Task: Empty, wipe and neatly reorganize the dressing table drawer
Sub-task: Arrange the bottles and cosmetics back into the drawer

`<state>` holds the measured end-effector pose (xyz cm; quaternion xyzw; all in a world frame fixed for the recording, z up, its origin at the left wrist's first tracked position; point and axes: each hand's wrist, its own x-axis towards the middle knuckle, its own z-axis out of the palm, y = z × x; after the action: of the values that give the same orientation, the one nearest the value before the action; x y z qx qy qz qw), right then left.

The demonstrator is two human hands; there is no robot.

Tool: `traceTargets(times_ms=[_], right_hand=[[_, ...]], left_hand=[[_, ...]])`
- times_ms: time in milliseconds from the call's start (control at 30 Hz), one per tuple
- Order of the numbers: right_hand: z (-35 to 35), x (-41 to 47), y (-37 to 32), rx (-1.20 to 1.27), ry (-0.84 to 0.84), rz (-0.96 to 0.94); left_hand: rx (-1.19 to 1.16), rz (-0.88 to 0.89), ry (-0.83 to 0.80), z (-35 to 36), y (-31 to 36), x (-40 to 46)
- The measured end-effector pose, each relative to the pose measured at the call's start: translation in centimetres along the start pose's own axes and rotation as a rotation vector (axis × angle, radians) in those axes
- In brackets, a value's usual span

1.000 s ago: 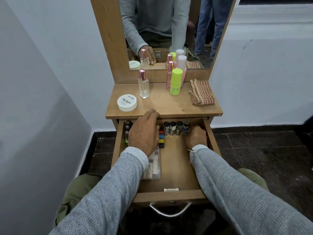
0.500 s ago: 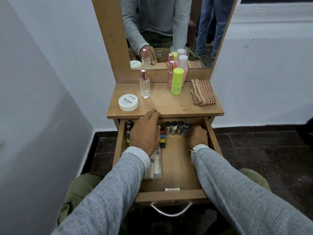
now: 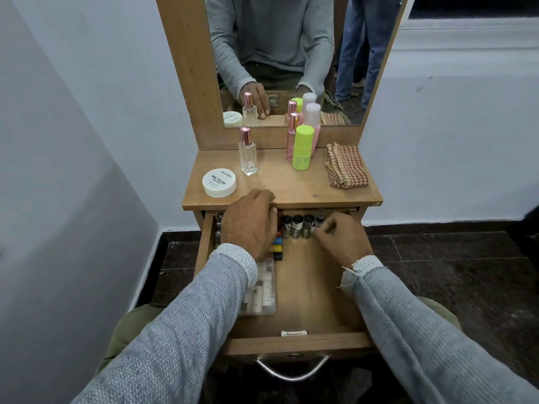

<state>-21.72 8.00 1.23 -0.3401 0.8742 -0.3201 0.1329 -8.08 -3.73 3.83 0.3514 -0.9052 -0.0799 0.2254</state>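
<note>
Wooden and pulled fully out toward the bottom of the frame, the drawer [image 3: 294, 344] sits open under the worktop [image 3: 280, 188], so both hands can reach its back row.

The left hand [image 3: 249, 223], left of frame centre, lies palm down over the drawer's upper-left corner with its fingers curled at the worktop's front edge; whether it grasps anything beneath I cannot tell.

The right hand [image 3: 339, 236], right of centre, has its fingers bent in toward the dark-capped bottles [image 3: 297, 225], touching or just beside the rightmost; a firm grasp is not clear.

My reading is that the bottles stand upright in a tight row at the back so the caps stay visible and nothing rolls.

- 4 dark-capped bottles in the back row
- at least 4 coloured little pieces [image 3: 277, 244] stacked beside the left hand, others perhaps hidden
- 1 clear plastic box [image 3: 262, 293] of pale tubes, lower left of the drawer
- 1 white jar [image 3: 219, 182], 1 clear perfume bottle [image 3: 248, 154], 1 pink spray [image 3: 291, 138], 1 lime-capped bottle [image 3: 302, 148], 1 white-capped pink bottle [image 3: 313, 118] and 1 checked cloth [image 3: 347, 166] up on the worktop

The cloth lies folded at the upper right, likely kept handy for wiping.
</note>
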Motion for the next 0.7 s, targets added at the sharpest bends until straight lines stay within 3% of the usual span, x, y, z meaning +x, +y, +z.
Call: traceTargets(times_ms=[167,400,700], right_hand=[[-1.0,2.7,-4.5,0.201,0.258,-0.236],[0.1,9.0,-6.9,0.31,0.264,-0.009],[1.2,11.3,-6.8,0.217,0.279,0.015]], left_hand=[[0.064,-0.005,-0.007,-0.6,0.4,1.0],[0.123,0.002,-0.075,-0.8,0.5,1.0],[0.124,0.005,-0.054,-0.3,0.4,1.1]])
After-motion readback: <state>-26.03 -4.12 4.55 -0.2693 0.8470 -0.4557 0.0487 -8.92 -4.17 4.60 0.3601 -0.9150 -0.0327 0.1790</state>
